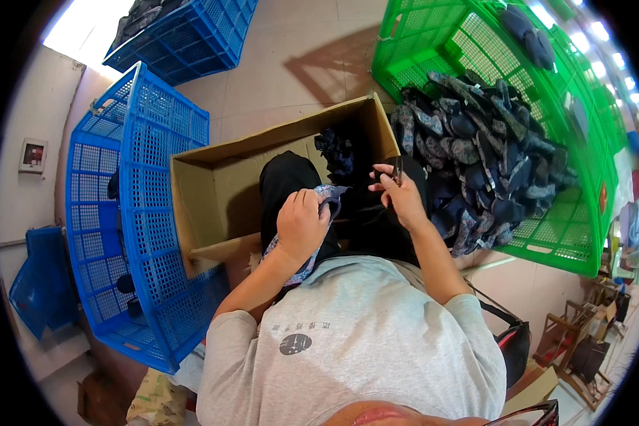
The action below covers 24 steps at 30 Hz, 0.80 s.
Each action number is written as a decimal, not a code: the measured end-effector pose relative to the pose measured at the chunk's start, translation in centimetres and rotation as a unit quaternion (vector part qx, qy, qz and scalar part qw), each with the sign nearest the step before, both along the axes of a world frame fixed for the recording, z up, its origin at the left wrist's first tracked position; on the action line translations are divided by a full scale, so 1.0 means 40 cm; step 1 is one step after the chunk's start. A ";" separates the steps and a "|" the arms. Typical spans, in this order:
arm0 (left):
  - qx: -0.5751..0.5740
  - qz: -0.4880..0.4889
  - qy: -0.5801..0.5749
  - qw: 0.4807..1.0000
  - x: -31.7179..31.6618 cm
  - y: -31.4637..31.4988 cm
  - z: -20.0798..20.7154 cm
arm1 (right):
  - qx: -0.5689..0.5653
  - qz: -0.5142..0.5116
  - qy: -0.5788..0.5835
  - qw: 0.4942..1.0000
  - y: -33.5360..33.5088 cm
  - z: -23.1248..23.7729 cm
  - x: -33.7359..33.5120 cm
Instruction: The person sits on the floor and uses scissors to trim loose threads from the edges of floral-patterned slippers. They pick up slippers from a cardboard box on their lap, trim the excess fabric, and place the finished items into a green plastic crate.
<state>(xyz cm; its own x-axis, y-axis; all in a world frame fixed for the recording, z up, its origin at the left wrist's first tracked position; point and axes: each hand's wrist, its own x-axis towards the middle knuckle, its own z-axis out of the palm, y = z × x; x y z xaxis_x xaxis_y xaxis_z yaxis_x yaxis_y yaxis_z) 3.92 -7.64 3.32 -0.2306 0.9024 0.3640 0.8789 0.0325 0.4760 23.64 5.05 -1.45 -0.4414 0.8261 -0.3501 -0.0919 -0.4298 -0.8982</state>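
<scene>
My left hand (304,221) is closed on a blue-grey patterned fabric piece (328,192). A dark curved edge of the piece shows beside my fingers, and more of it hangs below my wrist over my lap. To the right, my right hand (399,195) grips a small dark hand tool (397,169), its upper end sticking out above the fingers; its exact kind is too small to make out. Both hands are over my black-trousered legs. Just beyond them stands an open cardboard box (224,206) holding a bunch of dark fabric pieces (337,153).
A green mesh crate (568,231) at the right holds a heap of patterned and navy fabric pieces (468,149). At the left stands a tall blue mesh crate (156,206). Another blue crate (199,42), with dark items, is at the far left. A wooden stand (575,341) is lower right.
</scene>
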 end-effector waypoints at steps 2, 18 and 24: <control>0.005 0.004 0.002 1.000 0.000 -0.001 0.003 | 0.041 0.106 -0.006 0.993 0.013 0.088 0.013; 0.060 -0.048 0.021 0.997 0.002 -0.001 -0.005 | 0.308 0.406 -0.295 0.808 0.020 0.192 -0.080; 0.088 -0.079 0.034 0.992 0.007 0.013 -0.017 | 0.333 0.419 -0.328 0.779 0.030 0.203 -0.082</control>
<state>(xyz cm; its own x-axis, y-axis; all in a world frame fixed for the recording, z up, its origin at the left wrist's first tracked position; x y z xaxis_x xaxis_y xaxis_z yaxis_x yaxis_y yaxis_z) 4.19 -7.11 2.62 -0.0608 0.8460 0.5297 0.8967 -0.1867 0.4012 20.35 6.25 6.66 -0.8297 0.4394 -0.3443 0.5423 0.4880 -0.6840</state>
